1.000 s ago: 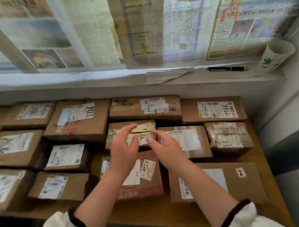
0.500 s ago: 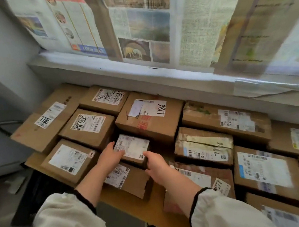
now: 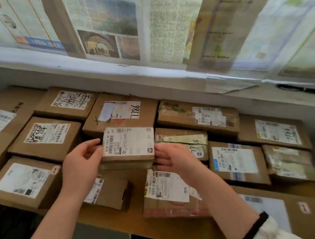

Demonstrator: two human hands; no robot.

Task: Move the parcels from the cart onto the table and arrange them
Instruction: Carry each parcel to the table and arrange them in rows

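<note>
Gripping the parcel (image 3: 127, 142) by opposite edges, my left hand (image 3: 82, 164) and right hand (image 3: 175, 158) hold it label-up over the table (image 3: 113, 222) among other boxes (image 3: 51, 136), probably to square it into its row.

We take this for a makeshift parcel room, a sorting or pickup point rather than a home. Brown cardboard parcels (image 3: 46, 141) sit packed edge to edge across a plain wooden desk (image 3: 166, 231). They carry printed shipping labels (image 3: 277, 130), several marked with big handwritten numbers. Beyond the desk's far edge, newspapers (image 3: 105, 22) cover the window above a white sill (image 3: 87, 68), where a dark pen (image 3: 297, 88) lies at the right.
</note>
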